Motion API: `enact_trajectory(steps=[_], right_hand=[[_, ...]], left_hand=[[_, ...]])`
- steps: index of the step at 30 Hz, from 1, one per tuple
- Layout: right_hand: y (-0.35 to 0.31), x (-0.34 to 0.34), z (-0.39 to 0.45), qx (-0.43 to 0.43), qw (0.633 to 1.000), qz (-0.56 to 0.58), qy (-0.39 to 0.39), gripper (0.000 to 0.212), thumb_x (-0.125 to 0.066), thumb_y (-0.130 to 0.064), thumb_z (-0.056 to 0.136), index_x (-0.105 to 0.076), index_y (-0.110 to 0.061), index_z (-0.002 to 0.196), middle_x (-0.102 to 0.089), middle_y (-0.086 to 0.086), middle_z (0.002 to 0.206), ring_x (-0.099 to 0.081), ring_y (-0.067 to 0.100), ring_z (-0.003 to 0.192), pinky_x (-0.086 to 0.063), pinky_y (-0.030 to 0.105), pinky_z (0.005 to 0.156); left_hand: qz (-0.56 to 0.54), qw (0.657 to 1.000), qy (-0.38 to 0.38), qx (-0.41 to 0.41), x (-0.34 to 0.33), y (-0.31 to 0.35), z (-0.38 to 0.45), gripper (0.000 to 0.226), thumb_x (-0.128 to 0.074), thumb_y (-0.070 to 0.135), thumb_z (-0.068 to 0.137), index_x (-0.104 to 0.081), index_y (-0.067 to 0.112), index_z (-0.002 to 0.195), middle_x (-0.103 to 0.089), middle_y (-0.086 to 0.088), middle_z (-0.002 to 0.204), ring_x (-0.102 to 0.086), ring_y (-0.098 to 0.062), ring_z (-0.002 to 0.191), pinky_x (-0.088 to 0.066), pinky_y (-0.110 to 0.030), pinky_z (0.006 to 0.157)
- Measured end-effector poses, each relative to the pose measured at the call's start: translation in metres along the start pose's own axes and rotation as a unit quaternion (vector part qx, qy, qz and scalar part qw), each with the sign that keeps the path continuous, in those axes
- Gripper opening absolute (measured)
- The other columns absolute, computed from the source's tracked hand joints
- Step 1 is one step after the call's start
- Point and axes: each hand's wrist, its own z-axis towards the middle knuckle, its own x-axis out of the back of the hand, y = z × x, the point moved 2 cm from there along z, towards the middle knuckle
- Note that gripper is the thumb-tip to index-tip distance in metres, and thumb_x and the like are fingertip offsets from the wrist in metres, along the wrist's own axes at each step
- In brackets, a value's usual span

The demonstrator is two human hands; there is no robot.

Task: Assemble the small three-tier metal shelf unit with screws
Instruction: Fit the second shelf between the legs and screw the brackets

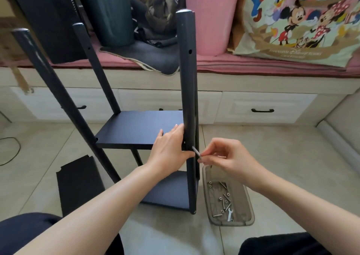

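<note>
A dark metal shelf unit stands on the floor in front of me, with a middle shelf board [136,130] and a lower board [171,190] between upright posts. My left hand [171,147] holds the near right post [188,91] at the middle shelf's corner, fingers on the board and thumb around the post. My right hand [226,155] pinches a silver screw [196,152] whose tip enters the post at that corner.
A loose dark shelf board [78,182] lies on the floor at the left. A grey tray [208,177] at the right holds several screws, nuts and a small wrench [229,214]. Behind stand drawers, a pink bucket [210,17] and a cartoon bag. My knees sit at the bottom.
</note>
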Motion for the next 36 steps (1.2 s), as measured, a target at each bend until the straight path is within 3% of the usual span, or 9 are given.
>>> enact_trajectory(steps=[10, 15, 18, 22, 28, 32, 36], right_hand=[[0.009, 0.001, 0.012, -0.014, 1.0, 0.014, 0.012, 0.019, -0.072, 0.0, 0.085, -0.069, -0.017, 0.077, -0.075, 0.003, 0.081, -0.074, 0.018, 0.086, -0.054, 0.021, 0.075], [0.014, 0.001, 0.019, -0.002, 1.0, -0.008, 0.009, 0.021, -0.072, -0.002, 0.086, -0.069, -0.02, 0.076, -0.075, 0.004, 0.081, -0.072, 0.02, 0.083, -0.057, 0.03, 0.081], [0.016, -0.002, 0.023, 0.007, 1.0, -0.009, 0.021, 0.022, -0.071, -0.002, 0.086, -0.068, -0.021, 0.076, -0.074, 0.006, 0.08, -0.07, 0.021, 0.079, -0.057, 0.029, 0.075], [0.02, -0.006, 0.027, -0.01, 0.999, -0.004, 0.051, 0.011, -0.07, 0.001, 0.086, -0.067, -0.008, 0.081, -0.071, 0.011, 0.076, -0.066, 0.022, 0.07, -0.058, 0.039, 0.075], [0.02, -0.004, 0.027, -0.001, 0.994, -0.078, 0.078, 0.013, -0.077, -0.011, 0.082, -0.065, -0.015, 0.081, -0.07, -0.004, 0.071, -0.064, 0.007, 0.066, -0.048, 0.018, 0.065], [0.024, -0.005, 0.029, -0.011, 0.992, -0.079, 0.095, 0.029, -0.078, -0.009, 0.08, -0.059, -0.022, 0.099, -0.069, 0.001, 0.08, -0.065, 0.016, 0.07, -0.054, 0.025, 0.066], [0.026, -0.007, 0.03, 0.001, 0.994, -0.093, 0.056, 0.046, -0.074, -0.002, 0.083, -0.052, -0.032, 0.111, -0.061, 0.001, 0.093, -0.065, 0.017, 0.075, -0.058, 0.032, 0.066]], left_hand=[[-0.028, 0.999, -0.015, 0.003, 0.007, -0.004, 0.011, 0.06, -0.082, 0.026, 0.081, -0.048, 0.026, 0.13, -0.069, 0.009, 0.115, -0.063, -0.026, 0.112, -0.02, -0.047, 0.121], [-0.025, 0.999, -0.023, 0.0, 0.008, -0.003, 0.012, 0.059, -0.082, 0.027, 0.08, -0.049, 0.025, 0.129, -0.069, 0.008, 0.113, -0.061, -0.028, 0.107, -0.027, -0.046, 0.117], [-0.029, 0.999, -0.021, -0.002, 0.008, -0.002, 0.012, 0.059, -0.083, 0.03, 0.08, -0.049, 0.024, 0.128, -0.069, 0.009, 0.113, -0.061, -0.027, 0.106, -0.026, -0.045, 0.116], [-0.025, 0.999, -0.026, -0.006, 0.005, 0.001, 0.011, 0.06, -0.083, 0.036, 0.08, -0.05, 0.023, 0.128, -0.068, 0.008, 0.115, -0.063, -0.026, 0.108, -0.024, -0.045, 0.118], [-0.02, 0.999, -0.029, -0.014, 0.0, 0.003, 0.01, 0.056, -0.08, 0.032, 0.084, -0.049, 0.023, 0.129, -0.068, 0.008, 0.116, -0.063, -0.022, 0.112, -0.018, -0.046, 0.122], [-0.007, 0.999, -0.028, -0.031, -0.008, 0.004, 0.005, 0.049, -0.079, 0.031, 0.084, -0.05, 0.023, 0.123, -0.067, 0.008, 0.113, -0.063, -0.02, 0.108, -0.019, -0.047, 0.121], [0.006, 0.999, -0.025, -0.042, -0.016, 0.0, 0.001, 0.048, -0.077, 0.032, 0.085, -0.049, 0.024, 0.124, -0.063, 0.008, 0.113, -0.057, -0.018, 0.119, -0.02, -0.045, 0.122]])
